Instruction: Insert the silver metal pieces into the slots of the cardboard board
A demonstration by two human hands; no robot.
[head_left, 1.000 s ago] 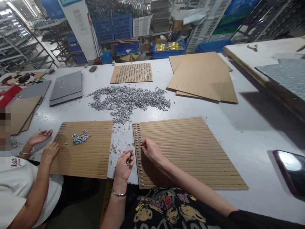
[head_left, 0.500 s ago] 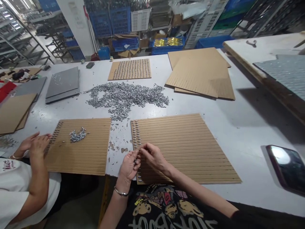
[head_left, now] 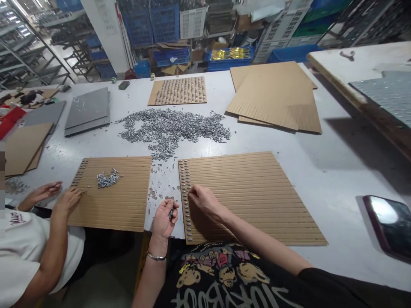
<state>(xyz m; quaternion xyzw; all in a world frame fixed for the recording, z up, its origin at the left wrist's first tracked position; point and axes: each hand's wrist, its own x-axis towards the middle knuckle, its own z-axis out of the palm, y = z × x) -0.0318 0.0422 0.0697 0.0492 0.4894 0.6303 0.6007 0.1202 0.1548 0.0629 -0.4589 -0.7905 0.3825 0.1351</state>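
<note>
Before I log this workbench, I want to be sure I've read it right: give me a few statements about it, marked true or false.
1. The left hand holds small grey pieces. True.
2. The right hand is over the loose pile. False: it is at the wearer's ridged board, near the left edge.
3. The loose pile lies beyond both near boards. True.
4. The phone lies left of the wearer's ridged board. False: it lies to the right.
5. The co-worker's board bears no pieces. False: it has a small heap.
</note>
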